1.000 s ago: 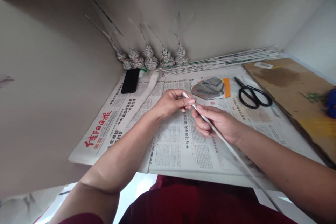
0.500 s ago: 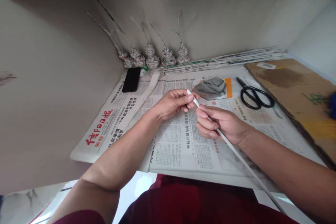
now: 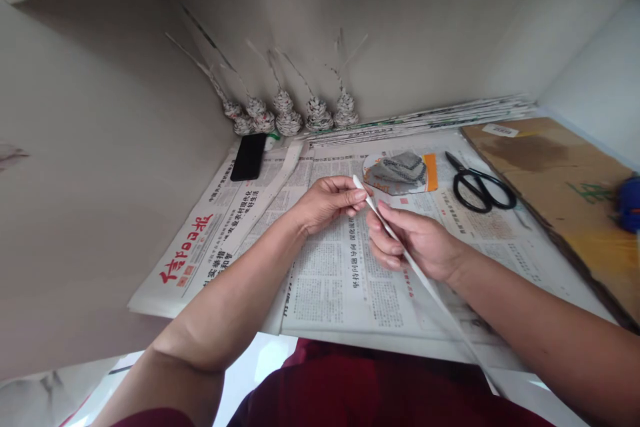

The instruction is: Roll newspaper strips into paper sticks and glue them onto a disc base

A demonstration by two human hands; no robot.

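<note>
A long thin white rolled paper stick (image 3: 423, 279) runs diagonally from the table's middle down toward the lower right. My left hand (image 3: 326, 201) pinches its upper tip between thumb and fingers. My right hand (image 3: 417, 240) grips the stick just below, with fingers curled around it. Both hands hover over spread newspaper sheets (image 3: 340, 280) that cover the table.
Black scissors (image 3: 479, 183) lie to the right, beside a grey and orange woven paper piece (image 3: 400, 170). A black phone (image 3: 249, 155) lies at the back left. Several woven paper cones (image 3: 290, 117) stand against the wall. Rolled paper sticks (image 3: 430, 117) and a cardboard sheet (image 3: 550, 167) sit at the right.
My right hand slid down the stick and then back up toward my left hand. The stick's tip stayed pinched in my left hand.
</note>
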